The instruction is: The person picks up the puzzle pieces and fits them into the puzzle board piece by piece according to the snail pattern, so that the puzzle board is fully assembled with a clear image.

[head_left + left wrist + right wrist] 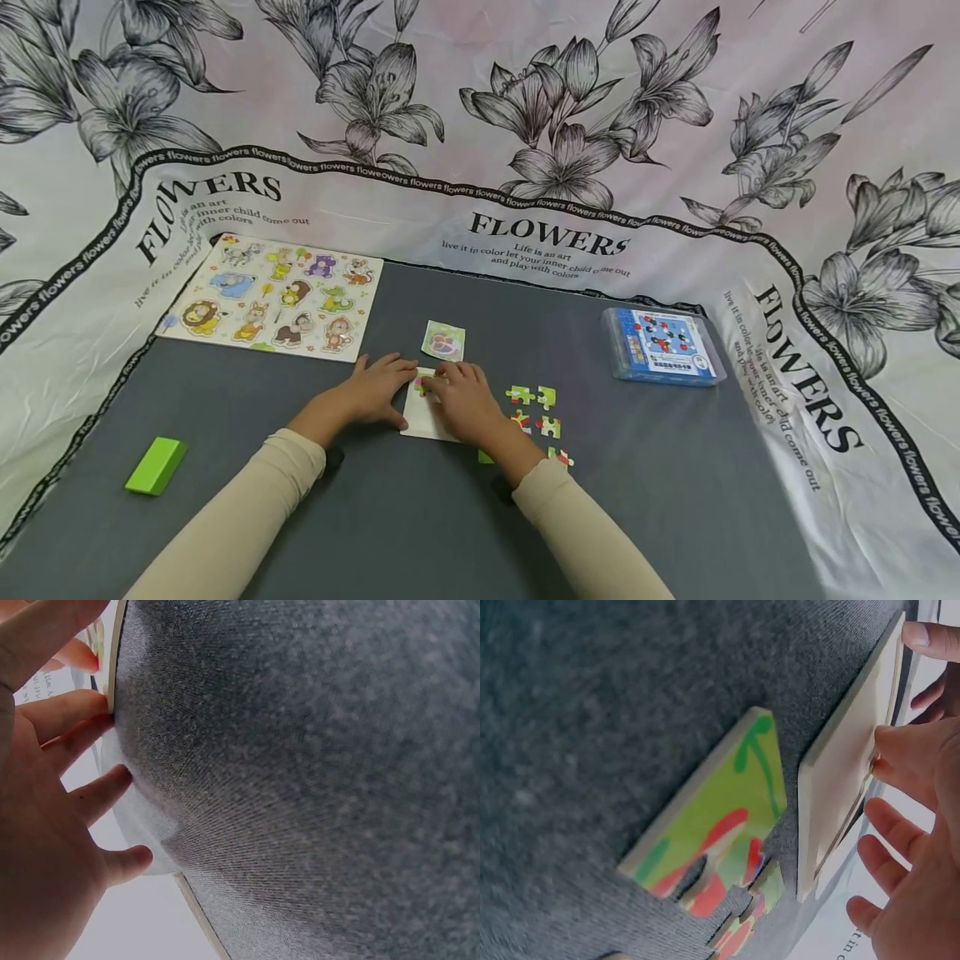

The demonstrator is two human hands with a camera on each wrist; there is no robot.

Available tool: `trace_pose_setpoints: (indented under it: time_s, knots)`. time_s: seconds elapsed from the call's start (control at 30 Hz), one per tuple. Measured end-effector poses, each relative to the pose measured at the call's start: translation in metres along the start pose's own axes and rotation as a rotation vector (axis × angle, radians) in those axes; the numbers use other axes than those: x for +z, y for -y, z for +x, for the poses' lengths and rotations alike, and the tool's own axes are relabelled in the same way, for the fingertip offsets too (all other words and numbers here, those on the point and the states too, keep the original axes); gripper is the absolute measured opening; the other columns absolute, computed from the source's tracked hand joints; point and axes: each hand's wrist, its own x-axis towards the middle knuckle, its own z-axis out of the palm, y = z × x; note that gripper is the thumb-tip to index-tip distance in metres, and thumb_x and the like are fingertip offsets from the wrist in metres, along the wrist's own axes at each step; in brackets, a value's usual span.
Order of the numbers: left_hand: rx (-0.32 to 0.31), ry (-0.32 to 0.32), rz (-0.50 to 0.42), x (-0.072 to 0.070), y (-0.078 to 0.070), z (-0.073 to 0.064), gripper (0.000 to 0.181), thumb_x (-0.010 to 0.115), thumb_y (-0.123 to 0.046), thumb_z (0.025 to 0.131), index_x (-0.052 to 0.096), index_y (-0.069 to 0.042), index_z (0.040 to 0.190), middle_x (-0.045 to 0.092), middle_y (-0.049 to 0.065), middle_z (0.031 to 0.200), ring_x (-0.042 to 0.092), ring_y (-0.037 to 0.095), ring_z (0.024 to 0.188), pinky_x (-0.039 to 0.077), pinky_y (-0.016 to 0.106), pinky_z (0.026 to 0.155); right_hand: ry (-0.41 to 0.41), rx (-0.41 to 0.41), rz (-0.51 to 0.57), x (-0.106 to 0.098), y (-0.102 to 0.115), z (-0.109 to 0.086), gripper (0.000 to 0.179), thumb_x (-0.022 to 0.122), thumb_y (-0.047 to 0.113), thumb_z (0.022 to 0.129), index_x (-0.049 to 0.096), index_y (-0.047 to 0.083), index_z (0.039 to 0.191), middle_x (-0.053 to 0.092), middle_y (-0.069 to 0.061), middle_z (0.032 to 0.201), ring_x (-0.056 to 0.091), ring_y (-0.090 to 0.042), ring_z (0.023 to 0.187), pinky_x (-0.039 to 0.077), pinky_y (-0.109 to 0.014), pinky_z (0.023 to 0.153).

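A small pale puzzle tray (pixel 423 422) lies flat between my hands, with a green and purple puzzle piece (pixel 422 383) at its upper left. My left hand (pixel 375 390) rests at the tray's left side, fingers spread and fairly straight, thumb against the near corner. My right hand (pixel 468 404) reaches over the tray. Its thumb and forefinger pinch at a piece inside the rim in the right wrist view, mostly hidden by the fingers. Several loose puzzle pieces (pixel 550 427) lie to the right; a green and red corner piece (pixel 727 817) appears close up.
Just beyond the tray lies a small green picture card (pixel 444 340). A large animal puzzle board (pixel 277 296) is at the back left. A blue plastic case (pixel 663 346) stands back right, and a green block (pixel 156 467) sits at left on the grey cloth.
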Motion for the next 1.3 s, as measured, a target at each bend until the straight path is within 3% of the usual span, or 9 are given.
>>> trace_pose_setpoints:
  time_s: [0.17, 0.33, 0.57, 0.7, 0.9, 1.1, 1.3]
  knots:
    - [0.004, -0.002, -0.008, -0.004, -0.004, 0.001, 0.087, 0.083, -0.039, 0.074, 0.045, -0.006, 0.145, 0.036, 0.01, 0.155, 0.021, 0.038, 0.146, 0.012, 0.074, 0.108, 0.028, 0.024, 0.039, -0.01, -0.001, 0.001, 0.036, 0.058, 0.031, 0.097, 0.061, 0.026, 0.133, 0.051, -0.005, 0.136, 0.045, -0.027, 0.127, 0.035, -0.048, 0.107]
    - [-0.002, 0.007, -0.018, -0.001, -0.006, 0.0, 0.085, 0.083, -0.038, 0.074, 0.046, -0.006, 0.144, 0.036, 0.01, 0.154, 0.022, 0.038, 0.145, 0.013, 0.073, 0.108, 0.027, 0.077, 0.169, -0.007, -0.008, 0.001, 0.03, 0.057, 0.029, 0.098, 0.063, 0.026, 0.127, 0.048, -0.007, 0.139, 0.043, -0.029, 0.13, 0.035, -0.051, 0.106]
    - [0.006, -0.003, -0.029, 0.006, -0.007, 0.0, 0.086, 0.084, -0.038, 0.073, 0.046, -0.005, 0.143, 0.037, 0.011, 0.154, 0.023, 0.039, 0.145, 0.012, 0.074, 0.107, -0.026, 0.133, 0.302, -0.011, -0.038, -0.016, 0.03, 0.06, 0.026, 0.097, 0.064, 0.017, 0.125, 0.056, -0.007, 0.129, 0.047, -0.031, 0.125, 0.034, -0.055, 0.107]
    - [0.005, -0.019, -0.025, 0.004, -0.006, 0.0, 0.088, 0.084, -0.038, 0.073, 0.045, -0.004, 0.144, 0.037, 0.011, 0.154, 0.023, 0.039, 0.145, 0.011, 0.074, 0.107, -0.045, 0.157, 0.282, -0.016, -0.064, -0.034, 0.026, 0.065, 0.022, 0.093, 0.067, 0.016, 0.119, 0.061, -0.008, 0.124, 0.051, -0.032, 0.119, 0.036, -0.056, 0.104]
    - [0.021, -0.019, -0.019, 0.002, -0.004, 0.0, 0.088, 0.083, -0.038, 0.073, 0.045, -0.004, 0.145, 0.036, 0.011, 0.154, 0.023, 0.039, 0.145, 0.011, 0.075, 0.107, -0.005, 0.197, 0.252, -0.015, -0.094, -0.063, 0.028, 0.069, 0.023, 0.09, 0.067, 0.015, 0.117, 0.062, -0.008, 0.123, 0.052, -0.032, 0.12, 0.038, -0.057, 0.101]
    - [0.029, -0.022, -0.012, 0.002, -0.004, -0.001, 0.087, 0.083, -0.038, 0.073, 0.046, -0.004, 0.144, 0.037, 0.012, 0.153, 0.024, 0.04, 0.144, 0.012, 0.074, 0.107, 0.011, 0.181, 0.276, -0.015, -0.105, -0.075, 0.027, 0.07, 0.017, 0.089, 0.069, 0.015, 0.116, 0.064, -0.007, 0.119, 0.053, -0.033, 0.117, 0.037, -0.058, 0.101]
    - [0.028, -0.021, -0.025, -0.001, -0.004, -0.002, 0.086, 0.083, -0.037, 0.074, 0.046, -0.003, 0.143, 0.037, 0.012, 0.153, 0.023, 0.04, 0.144, 0.011, 0.074, 0.107, 0.033, 0.186, 0.266, -0.012, -0.106, -0.073, 0.025, 0.067, 0.015, 0.09, 0.069, 0.018, 0.115, 0.064, -0.006, 0.12, 0.054, -0.032, 0.115, 0.037, -0.057, 0.102]
